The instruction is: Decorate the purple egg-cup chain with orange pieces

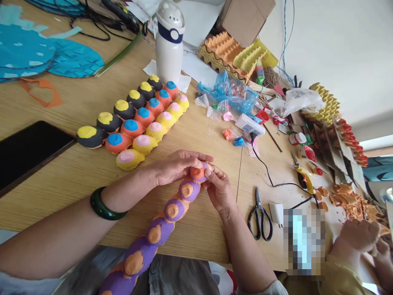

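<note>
We find the purple bumpy strip (166,232) crossing the near edge of the table (211,239), its near end running out of view. At its far end, the left hand (179,168) and right hand (219,188) have thumbs and fingers clamped on the last bump (orange-topped). We note open wood right of the strip, bounded by scissors (258,198). Farther left lie a dark phone (32,151) and, apart from it, three painted rows (144,116). Beyond the rows stands a white bottle (169,57); a power strip (249,124) lies far right.
</note>
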`<state>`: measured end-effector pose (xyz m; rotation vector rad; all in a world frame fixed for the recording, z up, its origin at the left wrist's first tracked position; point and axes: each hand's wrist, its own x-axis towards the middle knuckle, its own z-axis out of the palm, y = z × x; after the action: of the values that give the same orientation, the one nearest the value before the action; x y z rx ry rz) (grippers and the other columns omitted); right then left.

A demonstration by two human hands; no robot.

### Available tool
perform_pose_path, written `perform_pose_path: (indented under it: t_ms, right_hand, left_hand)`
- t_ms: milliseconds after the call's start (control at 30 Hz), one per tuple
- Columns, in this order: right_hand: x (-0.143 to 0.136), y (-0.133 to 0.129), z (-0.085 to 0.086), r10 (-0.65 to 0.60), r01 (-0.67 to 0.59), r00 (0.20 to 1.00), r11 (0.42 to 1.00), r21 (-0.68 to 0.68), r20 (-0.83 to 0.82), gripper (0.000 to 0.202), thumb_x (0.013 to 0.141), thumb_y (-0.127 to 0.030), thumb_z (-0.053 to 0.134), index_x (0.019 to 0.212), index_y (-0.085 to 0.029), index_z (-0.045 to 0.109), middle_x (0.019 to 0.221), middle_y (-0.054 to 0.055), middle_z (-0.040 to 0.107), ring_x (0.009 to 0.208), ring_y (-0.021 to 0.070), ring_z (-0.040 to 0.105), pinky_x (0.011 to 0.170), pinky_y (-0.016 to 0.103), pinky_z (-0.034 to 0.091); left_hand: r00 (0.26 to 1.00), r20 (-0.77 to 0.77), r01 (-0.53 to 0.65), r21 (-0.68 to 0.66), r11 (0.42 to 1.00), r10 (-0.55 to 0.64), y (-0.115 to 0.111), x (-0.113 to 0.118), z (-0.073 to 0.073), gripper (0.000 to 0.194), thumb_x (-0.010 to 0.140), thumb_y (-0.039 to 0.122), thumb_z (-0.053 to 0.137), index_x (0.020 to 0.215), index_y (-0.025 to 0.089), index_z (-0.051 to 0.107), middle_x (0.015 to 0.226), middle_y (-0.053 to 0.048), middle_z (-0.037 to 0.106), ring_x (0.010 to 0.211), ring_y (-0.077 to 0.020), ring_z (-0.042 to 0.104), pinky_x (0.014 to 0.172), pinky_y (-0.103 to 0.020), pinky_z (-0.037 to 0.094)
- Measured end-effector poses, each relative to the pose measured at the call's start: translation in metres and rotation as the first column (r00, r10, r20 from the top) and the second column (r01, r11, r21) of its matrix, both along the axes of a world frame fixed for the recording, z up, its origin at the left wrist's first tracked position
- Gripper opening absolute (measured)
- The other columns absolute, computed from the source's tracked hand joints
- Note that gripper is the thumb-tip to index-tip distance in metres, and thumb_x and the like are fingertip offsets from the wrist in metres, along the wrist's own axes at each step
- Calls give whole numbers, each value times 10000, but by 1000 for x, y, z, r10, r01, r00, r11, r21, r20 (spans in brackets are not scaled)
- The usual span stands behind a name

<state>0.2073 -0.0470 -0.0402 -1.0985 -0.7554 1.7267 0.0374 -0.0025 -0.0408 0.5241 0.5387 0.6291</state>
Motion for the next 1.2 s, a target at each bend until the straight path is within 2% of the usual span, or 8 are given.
perform_pose_path:
  t_ms: [167,333,433,700,867,1067,1200]
  right_hand:
    - [2,-1,-1,0,-1,1000,1000,25,22,319,677,-461,919,665,-203,732,673,-21,594,568,86,439,515,221,374]
    - [2,0,-2,3,-4,1000,999,40,31,314,709,-465,899,675,-206,724,673,-20,595,567,91,439,521,227,389]
    - [2,0,-2,6,-7,1000,1000,18,27,323,686,-464,913,677,-202,724,666,-24,590,557,85,437,509,219,385]
    - [6,2,1,-10,10,1000,1000,-16,4,342,658,-472,930,669,-200,723,593,-44,556,495,65,388,467,195,335]
    - [7,4,2,-32,32,999,999,-20,-28,353,643,-467,936,655,-197,710,598,-47,543,497,60,359,481,194,353]
    - [6,3,1,-34,34,999,999,-13,-6,340,658,-474,933,673,-204,727,579,-51,525,494,67,364,472,194,364]
    - [6,3,0,-17,17,1000,1000,-6,6,334,660,-464,933,679,-203,726,603,-48,535,499,64,350,457,189,348]
  left_hand:
    - [1000,6,-9,-14,1000,9,-2,1,3,388,709,233,801,1088,155,773,944,-73,776,827,-191,679,769,-315,548]
    - [999,0,-52,-52,997,52,-4,4,9,309,775,247,774,1069,154,771,927,-67,766,821,-185,674,755,-313,543]
    - [999,34,-31,-58,998,33,-3,4,7,313,765,167,776,1077,165,770,900,-53,766,808,-166,673,762,-295,539]
    - [980,199,4,-2,1000,-3,1,1,-4,336,806,155,758,1142,174,774,942,-58,781,823,-160,698,810,-308,566]
    - [984,175,-10,-6,1000,11,1,1,-3,314,838,113,748,1144,177,776,992,-64,791,889,-155,715,839,-276,553]
    - [991,127,-31,-42,999,36,-1,4,0,281,820,197,789,1100,169,782,974,-70,788,865,-176,714,829,-308,567]
    - [991,129,-25,-33,999,29,0,3,-1,310,780,117,798,1086,172,789,985,-59,773,869,-151,696,816,-272,552]
